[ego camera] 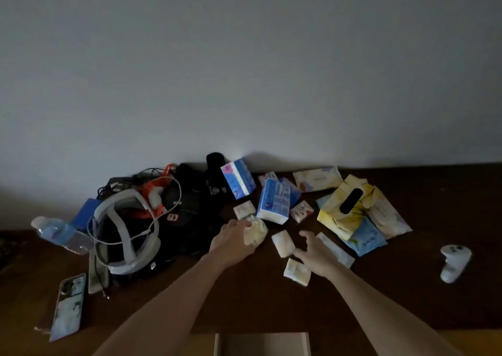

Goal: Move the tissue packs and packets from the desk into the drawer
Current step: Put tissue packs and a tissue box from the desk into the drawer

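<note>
The left hand [233, 243] grips a soft, crumpled pack [255, 231] mid-desk [407, 287], the right hand [316, 255] hovers spread beside a small packet [283, 243]; both items look light and squashy, best pinched across their short sides, the drawer [262, 343] open below the front edge.

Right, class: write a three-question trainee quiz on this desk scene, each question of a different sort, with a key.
1. True or false: the left hand grips a pale yellow packet.
2. The right hand is: A) gripping the white game controller, B) spread open over a small tissue packet, C) inside the drawer.
3. Fill in: the drawer at the desk's near edge is ___.

Key: 1 true; 2 B; 3 open.
</note>
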Motion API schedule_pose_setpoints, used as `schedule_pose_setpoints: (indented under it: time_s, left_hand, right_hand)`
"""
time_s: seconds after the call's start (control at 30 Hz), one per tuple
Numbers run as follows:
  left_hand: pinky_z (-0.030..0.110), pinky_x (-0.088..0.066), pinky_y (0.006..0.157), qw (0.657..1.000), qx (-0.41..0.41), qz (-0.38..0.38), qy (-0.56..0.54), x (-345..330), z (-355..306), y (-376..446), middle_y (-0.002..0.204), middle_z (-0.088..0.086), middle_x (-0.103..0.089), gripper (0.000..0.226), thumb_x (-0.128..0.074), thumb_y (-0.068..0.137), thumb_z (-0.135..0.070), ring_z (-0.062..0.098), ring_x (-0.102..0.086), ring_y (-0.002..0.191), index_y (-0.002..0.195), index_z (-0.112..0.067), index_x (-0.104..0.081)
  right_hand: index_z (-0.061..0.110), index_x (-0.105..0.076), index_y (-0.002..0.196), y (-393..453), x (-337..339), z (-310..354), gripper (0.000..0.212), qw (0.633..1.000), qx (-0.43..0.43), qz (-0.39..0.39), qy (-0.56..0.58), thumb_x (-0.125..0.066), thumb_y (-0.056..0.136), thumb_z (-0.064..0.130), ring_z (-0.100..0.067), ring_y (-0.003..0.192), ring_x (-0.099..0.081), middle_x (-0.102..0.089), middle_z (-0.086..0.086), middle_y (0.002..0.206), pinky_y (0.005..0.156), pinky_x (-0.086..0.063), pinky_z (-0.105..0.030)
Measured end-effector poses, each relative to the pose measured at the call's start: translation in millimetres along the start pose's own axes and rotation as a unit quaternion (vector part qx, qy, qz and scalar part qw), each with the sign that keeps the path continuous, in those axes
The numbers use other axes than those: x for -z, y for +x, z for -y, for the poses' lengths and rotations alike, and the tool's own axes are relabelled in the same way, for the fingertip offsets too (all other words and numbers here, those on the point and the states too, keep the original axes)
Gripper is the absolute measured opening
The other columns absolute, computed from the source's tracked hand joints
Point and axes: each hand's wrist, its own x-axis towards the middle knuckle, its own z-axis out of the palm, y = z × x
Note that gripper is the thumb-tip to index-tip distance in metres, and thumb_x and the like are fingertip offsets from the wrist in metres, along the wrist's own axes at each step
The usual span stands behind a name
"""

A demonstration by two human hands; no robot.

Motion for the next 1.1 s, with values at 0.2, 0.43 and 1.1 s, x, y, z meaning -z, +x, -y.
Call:
schedule_pose_setpoints:
  time_s: [0.2, 0.43, 1.1]
  left_hand:
    - [0.059, -0.026, 0.116, 0.982, 0.049, 0.155, 0.093, -84, 26, 52, 0.168, 0.001, 0.013, 0.092, -0.065, 0.088, -0.043, 0.029, 0.005, 0.154, 0.160, -0.030, -0.010]
    - [0.051, -0.021, 0.120, 0.984, 0.014, 0.122, 0.127, -123, 56, 76, 0.168, -0.001, 0.012, 0.077, -0.054, 0.096, -0.038, 0.024, 0.006, 0.155, 0.160, -0.032, -0.012]
    - [0.029, -0.039, 0.061, 0.996, 0.015, -0.082, 0.020, -164, 127, -139, 0.092, -0.004, -0.067, 0.036, -0.073, 0.072, -0.034, 0.024, -0.067, 0.085, 0.100, -0.029, -0.051]
  right_hand:
    - [0.026, -0.017, 0.159, 94, -13, 51, 0.098, 0.991, 0.004, -0.110, 0.082, -0.063, 0.084, 0.069, -0.033, 0.142, -0.036, -0.031, -0.011, 0.159, 0.109, -0.038, -0.053]
    - [0.022, 0.009, 0.161, 164, -55, 86, 0.131, 0.988, -0.067, -0.131, 0.043, -0.075, 0.072, 0.068, -0.043, 0.142, -0.033, -0.019, -0.021, 0.162, 0.110, -0.039, -0.055]
    - [0.038, -0.011, 0.156, -103, -208, -77, 0.111, 0.969, 0.162, -0.154, 0.105, -0.077, 0.069, 0.052, 0.003, 0.126, -0.037, -0.030, 0.012, 0.149, 0.087, -0.043, -0.017]
